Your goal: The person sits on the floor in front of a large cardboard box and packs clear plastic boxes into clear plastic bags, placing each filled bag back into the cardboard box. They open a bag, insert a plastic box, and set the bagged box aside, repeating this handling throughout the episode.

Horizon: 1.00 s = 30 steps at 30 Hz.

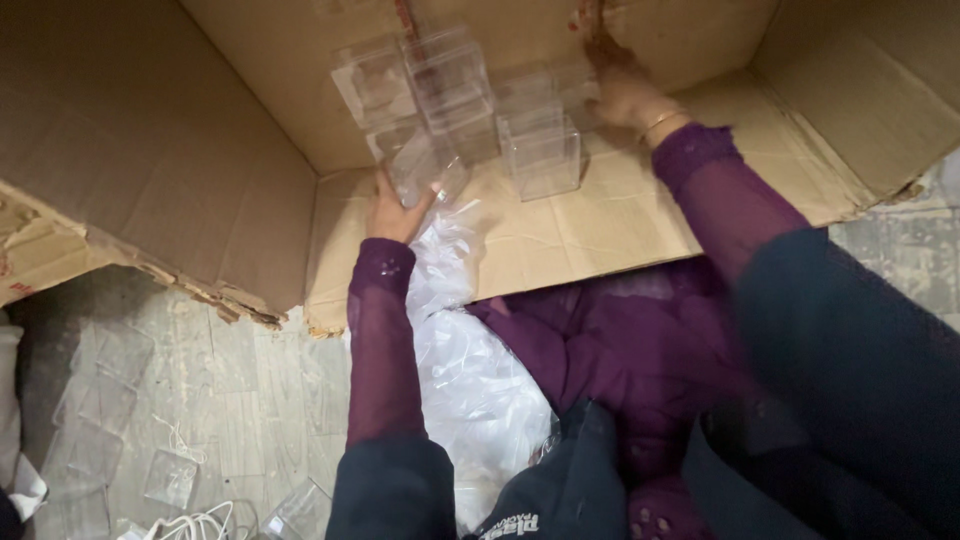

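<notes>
Several flat clear sheets (95,420) lay on the floor (240,390) at far left, w/ white cords (190,524) near the bottom edge. Above them a big brown cardboard box (150,150) lay open on its side, its edge torn.

Next came the left hand (395,212). Its grip was closed on a small clear plastic box (425,160), fingers round the low end. That box sat at the front of a group of clear boxes (450,85) stacked inside the cardboard box, against its back wall. Under the left arm was a heap of crinkly clear plastic wrap (470,380), on the person's lap.

The boxes looked like see-thru cubes w/ thin walls & sharp edges, hard to spot vs. the brown card. I think they are very light, stiff & slippery, & may crack or dent if squeezed hard. Best to hold one by two flat sides, gently, near the corners.

One more clear cube (545,152) stood to the right, a bit apart from the left hand. Then the right hand (625,90), w/ a thin bangle at the wrist, reached to the back of the group. It touched the boxes there, but I can't tell if its grip was closed; it was blurry.
</notes>
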Available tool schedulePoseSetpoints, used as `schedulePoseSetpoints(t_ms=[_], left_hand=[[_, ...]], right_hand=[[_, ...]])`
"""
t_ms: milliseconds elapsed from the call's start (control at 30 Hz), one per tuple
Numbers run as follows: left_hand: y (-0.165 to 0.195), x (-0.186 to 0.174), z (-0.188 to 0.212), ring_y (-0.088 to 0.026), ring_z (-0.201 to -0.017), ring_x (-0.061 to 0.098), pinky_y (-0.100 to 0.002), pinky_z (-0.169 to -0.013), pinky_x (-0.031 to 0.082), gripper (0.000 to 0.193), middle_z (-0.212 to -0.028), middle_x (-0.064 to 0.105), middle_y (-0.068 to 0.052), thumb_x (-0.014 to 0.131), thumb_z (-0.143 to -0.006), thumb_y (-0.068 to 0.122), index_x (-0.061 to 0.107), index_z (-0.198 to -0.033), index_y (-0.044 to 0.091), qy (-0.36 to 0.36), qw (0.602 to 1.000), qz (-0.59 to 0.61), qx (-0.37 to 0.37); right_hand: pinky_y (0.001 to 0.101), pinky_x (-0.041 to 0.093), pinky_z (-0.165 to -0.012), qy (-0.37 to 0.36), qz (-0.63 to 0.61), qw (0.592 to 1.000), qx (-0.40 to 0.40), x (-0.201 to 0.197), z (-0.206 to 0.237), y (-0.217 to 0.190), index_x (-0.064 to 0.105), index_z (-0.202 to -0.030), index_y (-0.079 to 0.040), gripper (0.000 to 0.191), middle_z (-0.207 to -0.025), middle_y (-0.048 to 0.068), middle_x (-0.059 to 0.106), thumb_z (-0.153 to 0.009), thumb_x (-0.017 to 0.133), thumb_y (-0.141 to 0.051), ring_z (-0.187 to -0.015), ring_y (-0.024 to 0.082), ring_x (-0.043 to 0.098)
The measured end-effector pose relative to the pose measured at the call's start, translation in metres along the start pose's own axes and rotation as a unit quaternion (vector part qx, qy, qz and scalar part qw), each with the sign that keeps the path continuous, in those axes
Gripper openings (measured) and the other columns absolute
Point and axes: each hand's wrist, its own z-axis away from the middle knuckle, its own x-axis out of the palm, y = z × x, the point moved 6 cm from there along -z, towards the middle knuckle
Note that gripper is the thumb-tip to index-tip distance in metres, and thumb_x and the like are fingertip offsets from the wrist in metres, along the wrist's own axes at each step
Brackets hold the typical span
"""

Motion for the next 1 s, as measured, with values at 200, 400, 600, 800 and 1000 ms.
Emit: schedulePoseSetpoints(t_ms=[200, 400, 600, 800, 1000], left_hand=[[0.0, 0.012, 0.002, -0.047, -0.114, 0.065, -0.049, -0.092, 0.052, 0.083, -0.124, 0.066, -0.032, 0.077, -0.092, 0.046, 0.042, -0.149, -0.003, -0.06, 0.983, 0.131, 0.113], [0.013, 0.064, -0.018, -0.043, -0.115, 0.066, -0.05, -0.099, 0.053, 0.056, -0.124, 0.071, -0.025, 0.071, -0.1, 0.046, 0.061, -0.141, 0.009, -0.059, 0.997, 0.006, -0.042], [0.053, 0.028, -0.029, -0.047, -0.108, 0.065, -0.053, -0.09, 0.053, 0.074, -0.135, 0.058, -0.03, 0.074, -0.095, 0.028, 0.035, -0.152, 0.004, 0.079, 0.996, -0.036, -0.016], [0.098, -0.01, -0.103, -0.041, -0.12, 0.064, -0.045, -0.105, 0.051, 0.094, -0.135, 0.062, -0.029, 0.075, -0.093, 0.031, 0.017, -0.167, 0.024, -0.12, 0.991, -0.036, -0.043], [0.117, -0.03, -0.131, -0.039, -0.128, 0.059, -0.044, -0.109, 0.044, 0.085, -0.146, 0.061, -0.012, 0.087, -0.084, 0.027, 0.04, -0.155, 0.018, -0.106, 0.987, -0.017, 0.121]], right_hand=[[0.0542, 0.042, -0.112, -0.317, -0.071, 0.856, 0.402, 0.01, 0.054, 0.047, 0.049, -0.151, -0.005, 0.072, -0.143, 0.031, 0.056, -0.088, 0.075, -0.028, -0.13, 0.045, 0.053], [0.0584, 0.023, -0.115, -0.196, -0.154, 0.88, 0.405, -0.083, 0.086, 0.0, 0.052, -0.15, -0.015, 0.077, -0.156, 0.015, 0.046, -0.08, 0.084, -0.017, -0.146, 0.041, 0.024], [0.0538, 0.029, -0.118, -0.298, -0.169, 0.91, 0.233, -0.052, 0.062, -0.091, 0.051, -0.15, -0.024, 0.084, -0.16, 0.016, 0.036, -0.074, 0.085, -0.011, -0.146, 0.042, 0.033], [0.0503, 0.019, -0.123, -0.274, -0.284, 0.896, 0.202, -0.006, 0.066, -0.087, 0.012, -0.165, -0.021, 0.107, -0.166, 0.031, 0.012, -0.083, 0.081, -0.025, -0.152, 0.049, 0.01], [0.0414, 0.017, -0.127, -0.356, -0.325, 0.849, 0.214, 0.018, 0.08, -0.071, 0.006, -0.166, -0.016, 0.109, -0.167, 0.026, 0.015, -0.085, 0.075, -0.036, -0.157, 0.039, 0.01]])
